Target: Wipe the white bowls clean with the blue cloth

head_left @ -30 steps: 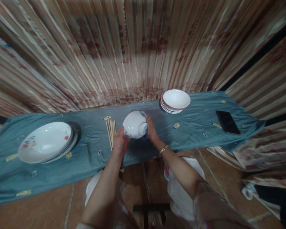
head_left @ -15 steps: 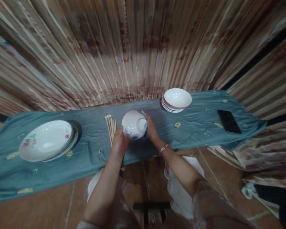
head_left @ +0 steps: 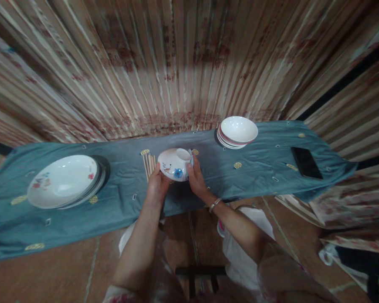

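A white bowl (head_left: 169,162) with a blue flower on its outside is held tilted over the table, its foot ring facing up and to the right. My left hand (head_left: 158,184) grips its left rim. On the other side my right hand (head_left: 196,179) is closed around a small blue-grey cloth (head_left: 191,159), pressed against the bowl near the foot. Fingers hide most of the cloth. Several wooden chopsticks (head_left: 148,165) lie on the tablecloth just left of the bowl.
A teal tablecloth (head_left: 120,198) covers the long narrow table. Stacked floral plates (head_left: 63,185) stand at the left, and stacked white bowls (head_left: 239,129) at the back right. Farther right lies a black phone (head_left: 306,163). A pleated curtain (head_left: 177,75) hangs behind the table.
The bowl has turned in my hands, so its foot ring now faces more upward and the blue flower shows. My right thumb has come onto the bowl near the foot.
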`<state>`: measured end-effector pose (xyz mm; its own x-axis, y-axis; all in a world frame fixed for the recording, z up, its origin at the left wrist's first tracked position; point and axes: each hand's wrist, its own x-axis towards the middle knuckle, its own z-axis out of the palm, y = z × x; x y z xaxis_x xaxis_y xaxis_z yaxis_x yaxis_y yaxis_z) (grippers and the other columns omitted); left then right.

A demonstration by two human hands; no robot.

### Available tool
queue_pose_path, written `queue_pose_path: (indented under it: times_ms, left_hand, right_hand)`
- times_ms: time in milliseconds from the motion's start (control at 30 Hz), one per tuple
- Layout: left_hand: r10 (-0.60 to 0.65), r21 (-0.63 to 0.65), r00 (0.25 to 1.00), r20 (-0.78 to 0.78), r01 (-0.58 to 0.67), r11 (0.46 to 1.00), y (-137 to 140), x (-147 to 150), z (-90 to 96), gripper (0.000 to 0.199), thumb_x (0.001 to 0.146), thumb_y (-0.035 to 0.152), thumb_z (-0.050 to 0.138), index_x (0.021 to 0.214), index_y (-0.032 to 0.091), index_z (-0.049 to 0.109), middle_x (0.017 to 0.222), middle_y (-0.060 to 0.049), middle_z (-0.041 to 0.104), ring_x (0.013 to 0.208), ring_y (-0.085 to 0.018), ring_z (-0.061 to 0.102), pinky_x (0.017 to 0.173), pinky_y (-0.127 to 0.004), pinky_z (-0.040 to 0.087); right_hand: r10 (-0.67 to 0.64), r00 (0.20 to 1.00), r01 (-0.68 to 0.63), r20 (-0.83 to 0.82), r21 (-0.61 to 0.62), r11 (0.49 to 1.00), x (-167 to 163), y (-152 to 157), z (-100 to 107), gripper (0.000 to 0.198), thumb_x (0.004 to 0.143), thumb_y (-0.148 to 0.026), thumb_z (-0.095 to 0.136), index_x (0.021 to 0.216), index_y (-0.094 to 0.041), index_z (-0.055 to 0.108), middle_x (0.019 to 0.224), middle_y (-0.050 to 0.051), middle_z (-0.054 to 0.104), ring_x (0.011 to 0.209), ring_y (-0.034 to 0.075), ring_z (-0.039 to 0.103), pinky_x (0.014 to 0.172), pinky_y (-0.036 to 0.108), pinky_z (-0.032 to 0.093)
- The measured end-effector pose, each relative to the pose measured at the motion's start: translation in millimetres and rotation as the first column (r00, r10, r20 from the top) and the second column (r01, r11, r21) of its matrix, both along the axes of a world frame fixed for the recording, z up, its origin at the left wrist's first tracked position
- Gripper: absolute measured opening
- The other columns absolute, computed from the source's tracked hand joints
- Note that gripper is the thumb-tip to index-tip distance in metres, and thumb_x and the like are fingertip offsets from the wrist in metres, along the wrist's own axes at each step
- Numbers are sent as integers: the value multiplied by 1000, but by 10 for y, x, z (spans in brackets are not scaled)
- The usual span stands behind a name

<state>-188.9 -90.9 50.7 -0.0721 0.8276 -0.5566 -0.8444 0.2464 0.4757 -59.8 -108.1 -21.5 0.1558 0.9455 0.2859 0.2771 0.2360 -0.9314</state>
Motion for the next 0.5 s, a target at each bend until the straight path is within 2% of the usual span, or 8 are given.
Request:
queue_pose_path:
  times_ms: [133, 300, 400, 500]
  left_hand:
    - [16, -19, 1000, 1, -16, 1000, 25, -21, 10, 38, 106, 20, 40, 135, 14, 64, 110, -11, 80, 107, -20, 76, 90, -29, 62]
    - [49, -30, 998, -46, -51, 998, 41, -48, 1, 38, 106, 19, 40, 133, 12, 66, 109, -12, 80, 99, -18, 76, 82, -24, 61]
    - [71, -35, 995, -70, -74, 997, 56, -77, -3, 40, 105, 17, 40, 138, 13, 63, 108, -11, 80, 99, -19, 76, 84, -26, 62]
    - [52, -1, 997, -62, -52, 999, 69, -111, -32, 43, 106, 19, 37, 142, 11, 60, 112, -13, 80, 104, -20, 76, 91, -30, 61]
  right_hand:
    - [7, 977, -24, 211, 80, 996, -42, -180, -14, 76, 106, -56, 28, 165, -11, 13, 173, 18, 20, 163, 26, 12, 133, 52, 17]
    - [26, 907, -83, 419, 117, 990, -85, -324, -66, 75, 107, -47, 30, 166, -12, 0, 174, 23, 10, 164, 31, 5, 130, 60, 21]
    - [43, 852, -135, 521, 140, 981, -89, -360, -68, 76, 106, -42, 36, 166, -10, 1, 173, 26, 6, 163, 35, 2, 127, 64, 25]
    - [60, 791, -201, 608, 166, 965, -82, -371, -38, 67, 106, -33, 38, 165, -11, 13, 173, 26, 12, 163, 35, 1, 126, 66, 25]
